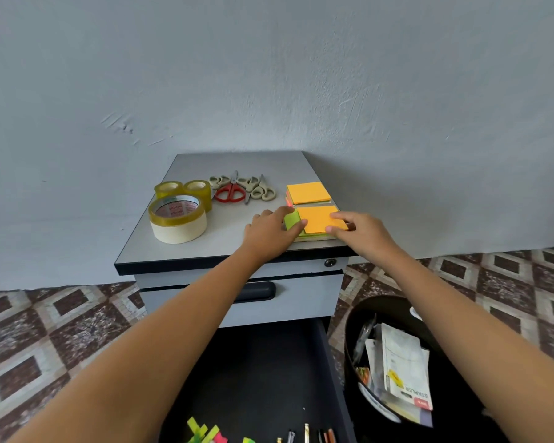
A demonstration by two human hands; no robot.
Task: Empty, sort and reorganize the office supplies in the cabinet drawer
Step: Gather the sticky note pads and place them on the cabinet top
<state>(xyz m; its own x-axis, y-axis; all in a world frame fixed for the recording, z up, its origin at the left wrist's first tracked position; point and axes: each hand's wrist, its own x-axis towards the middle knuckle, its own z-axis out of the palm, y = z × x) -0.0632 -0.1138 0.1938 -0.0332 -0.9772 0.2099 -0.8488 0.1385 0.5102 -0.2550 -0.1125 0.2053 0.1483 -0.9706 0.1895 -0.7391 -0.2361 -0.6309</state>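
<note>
On the grey cabinet top (224,241) lie two stacks of sticky notes. The far stack (308,192) is orange on top. The near stack (317,219) is orange over green, close to the front right corner. My left hand (271,230) presses its left side, thumb on the orange sheet, partly covering a green pad (290,219). My right hand (363,233) pinches the stack's right edge between thumb and fingers. Below, the open dark drawer (263,372) holds pens and coloured sticky flags (205,434) at its front.
Tape rolls (178,219) stand at the top's left, with several scissors (240,188) behind the middle. A black bin (397,362) with papers and a stapler box sits on the patterned floor to the drawer's right. A grey wall rises behind.
</note>
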